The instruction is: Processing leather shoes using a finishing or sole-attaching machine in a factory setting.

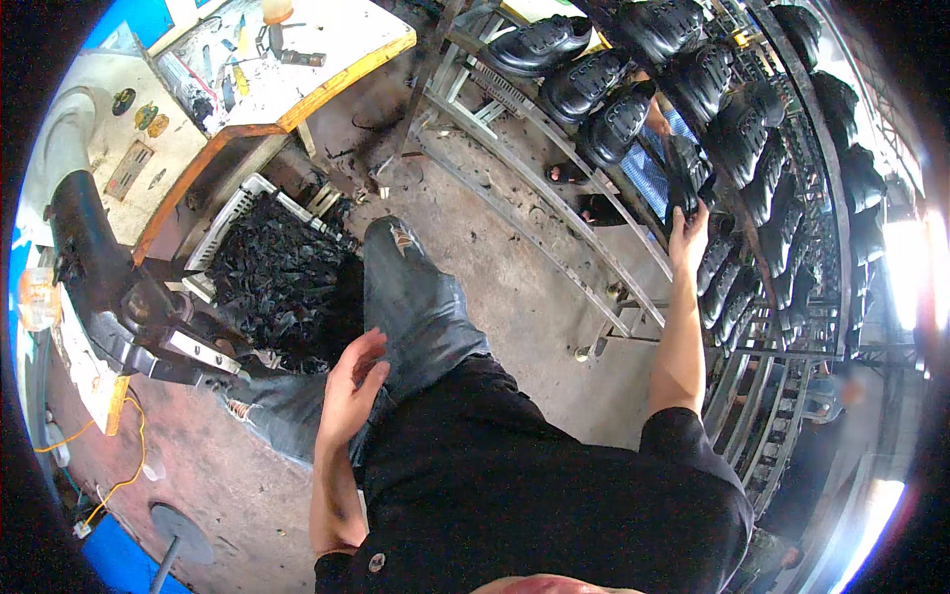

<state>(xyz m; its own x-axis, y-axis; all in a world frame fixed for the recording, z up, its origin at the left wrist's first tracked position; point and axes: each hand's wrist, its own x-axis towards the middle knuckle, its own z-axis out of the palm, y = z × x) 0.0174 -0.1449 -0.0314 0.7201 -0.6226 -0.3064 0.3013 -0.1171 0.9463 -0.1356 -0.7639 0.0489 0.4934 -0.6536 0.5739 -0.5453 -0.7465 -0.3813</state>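
Note:
My right hand (689, 236) reaches out to the shoe rack at the right and grips a black shoe (681, 168) by its near end. That shoe stands tilted at the rack, among rows of black lace-up shoes (737, 144). My left hand (353, 388) hovers over my jeans at the thigh, holding nothing, its thumb apart from the loosely bent fingers.
A metal rack frame (554, 198) runs along the right. At the left stand a black machine arm (94, 238) and a worktable (341, 74) with tools. A white crate (220, 233) of black scraps sits on the floor near my legs. Another person's hand (657, 119) shows behind the rack.

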